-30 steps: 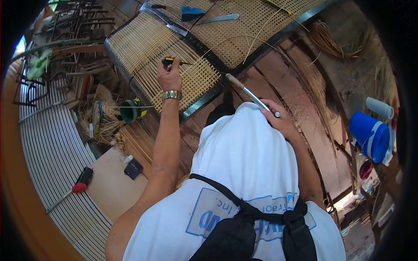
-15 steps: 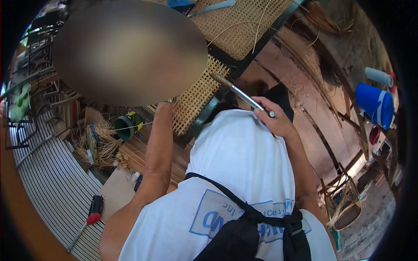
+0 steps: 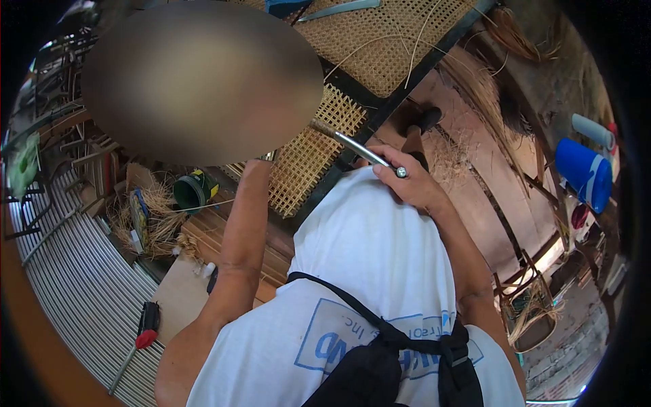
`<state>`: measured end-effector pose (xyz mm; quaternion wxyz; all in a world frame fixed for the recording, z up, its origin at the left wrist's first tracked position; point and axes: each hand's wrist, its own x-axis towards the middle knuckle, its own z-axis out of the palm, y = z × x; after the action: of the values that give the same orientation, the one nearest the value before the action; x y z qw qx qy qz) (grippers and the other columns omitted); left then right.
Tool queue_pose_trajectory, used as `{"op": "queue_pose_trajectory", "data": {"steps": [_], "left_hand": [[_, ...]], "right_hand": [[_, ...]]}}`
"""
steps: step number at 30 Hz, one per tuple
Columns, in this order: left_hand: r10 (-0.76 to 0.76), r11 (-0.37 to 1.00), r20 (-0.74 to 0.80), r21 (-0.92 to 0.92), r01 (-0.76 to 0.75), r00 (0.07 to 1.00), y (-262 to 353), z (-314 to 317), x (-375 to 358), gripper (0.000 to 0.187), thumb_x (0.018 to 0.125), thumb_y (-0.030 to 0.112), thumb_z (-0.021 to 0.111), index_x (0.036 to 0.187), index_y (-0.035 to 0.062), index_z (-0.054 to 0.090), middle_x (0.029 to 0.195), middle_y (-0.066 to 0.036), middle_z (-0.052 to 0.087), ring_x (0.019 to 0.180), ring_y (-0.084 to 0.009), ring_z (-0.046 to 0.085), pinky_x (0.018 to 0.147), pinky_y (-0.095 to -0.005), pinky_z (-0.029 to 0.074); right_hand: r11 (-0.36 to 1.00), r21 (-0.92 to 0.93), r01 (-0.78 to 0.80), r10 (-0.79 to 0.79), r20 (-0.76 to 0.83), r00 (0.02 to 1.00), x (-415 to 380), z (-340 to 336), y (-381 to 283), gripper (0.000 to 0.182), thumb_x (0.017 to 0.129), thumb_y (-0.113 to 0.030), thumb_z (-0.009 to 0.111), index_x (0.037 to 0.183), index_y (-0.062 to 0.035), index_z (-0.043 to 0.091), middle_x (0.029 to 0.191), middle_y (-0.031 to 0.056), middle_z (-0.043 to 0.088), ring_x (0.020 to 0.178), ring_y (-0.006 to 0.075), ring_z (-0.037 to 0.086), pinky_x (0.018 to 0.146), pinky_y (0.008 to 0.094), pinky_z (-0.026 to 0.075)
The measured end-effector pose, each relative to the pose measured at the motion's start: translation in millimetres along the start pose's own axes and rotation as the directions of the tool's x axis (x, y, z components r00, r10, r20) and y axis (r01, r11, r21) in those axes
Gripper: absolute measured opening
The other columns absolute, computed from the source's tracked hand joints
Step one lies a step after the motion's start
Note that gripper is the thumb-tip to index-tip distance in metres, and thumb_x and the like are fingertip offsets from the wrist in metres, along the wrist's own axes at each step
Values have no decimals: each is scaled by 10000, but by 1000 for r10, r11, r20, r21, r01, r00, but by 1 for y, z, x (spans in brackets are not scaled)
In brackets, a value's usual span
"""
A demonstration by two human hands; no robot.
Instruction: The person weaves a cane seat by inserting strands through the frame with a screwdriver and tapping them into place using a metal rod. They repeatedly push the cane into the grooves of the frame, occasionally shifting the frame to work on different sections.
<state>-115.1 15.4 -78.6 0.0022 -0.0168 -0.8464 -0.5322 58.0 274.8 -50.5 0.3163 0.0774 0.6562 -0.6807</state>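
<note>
My right hand [image 3: 409, 178] is closed around the silver handle of a slim metal tool [image 3: 359, 147]. The tool's brownish far end lies over the woven cane webbing [image 3: 298, 173] and runs up to the blurred oval, which covers its tip. On the left, my left forearm [image 3: 247, 224] reaches up to the same webbing. A blur hides my left hand, so its fingers and anything in them do not show. Dark frame bars [image 3: 332, 180] border the webbing. Above it is a larger panel of finer woven cane [image 3: 380, 57] with loose strands across it.
A blue-handled blade [image 3: 339, 9] lies on the upper panel. At left are a green container [image 3: 190, 193], cane scraps [image 3: 159, 217] and a red-and-black tool [image 3: 147, 325] on corrugated metal. A blue bucket [image 3: 580, 173] stands at right. A foot [image 3: 428, 119] shows beyond the frame.
My right hand has moved left with the metal tool, whose far end now meets the blurred area. My left forearm has barely moved. The camera view has shifted slightly.
</note>
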Motion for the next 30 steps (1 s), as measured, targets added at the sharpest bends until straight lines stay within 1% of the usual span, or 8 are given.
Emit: {"op": "queue_pose_trajectory", "data": {"steps": [3,5,8,12,14,17,25,30], "left_hand": [[1,998,19,-65,1,1000,2,2,1,254,900,123,833,1104,102,684,954,21,751,756,-46,625,668,-238,514],[7,1000,21,-21,-6,1000,5,4,-2,251,902,120,831,1104,101,682,951,22,748,757,-48,626,668,-238,515],[18,1000,5,4,-18,1000,2,10,-6,254,902,115,828,1107,101,678,938,19,742,756,-60,630,663,-243,515],[25,996,41,90,-28,999,1,15,0,255,905,110,824,1111,96,674,961,-2,755,772,-73,658,677,-248,534],[52,995,45,85,-55,998,3,15,-1,258,905,113,825,1112,92,672,966,-10,759,778,-77,666,685,-249,542],[110,992,-79,71,-104,991,16,13,2,253,904,126,831,1100,87,676,951,-21,761,789,-97,683,706,-253,554],[83,989,28,121,-86,996,-11,17,5,248,909,127,826,1105,89,678,941,-18,760,798,-97,687,707,-261,558],[135,989,-24,57,-133,991,15,14,-4,248,913,115,821,1109,80,673,933,-15,756,802,-102,689,717,-275,566]], "right_hand": [[1000,13,-6,6,34,999,13,-3,10,375,1042,-221,603,1369,-38,595,957,19,590,855,113,538,782,270,464],[971,-73,229,-231,-25,973,21,-2,22,366,1054,-221,591,1371,-37,595,1014,9,637,831,72,557,743,233,458],[997,-17,72,-72,10,997,22,-4,-1,383,1030,-220,608,1360,-27,598,920,48,619,835,128,568,760,297,484],[976,-99,194,-189,54,980,31,2,2,380,1026,-216,610,1348,-14,603,929,67,645,858,135,586,774,309,496],[1000,31,-4,10,-196,980,34,6,-1,381,1023,-216,616,1336,1,604,955,88,662,881,146,602,798,315,506],[996,4,85,-83,-144,986,31,11,12,381,1023,-195,613,1346,5,589,1021,98,675,921,152,610,840,310,505],[989,-9,148,-148,-6,989,30,9,5,383,1046,-184,594,1387,-11,572,1042,46,631,967,125,578,865,282,484],[997,5,77,-75,-146,986,25,16,8,401,1031,-190,600,1378,7,563,1057,105,668,963,172,612,880,314,498]]}}
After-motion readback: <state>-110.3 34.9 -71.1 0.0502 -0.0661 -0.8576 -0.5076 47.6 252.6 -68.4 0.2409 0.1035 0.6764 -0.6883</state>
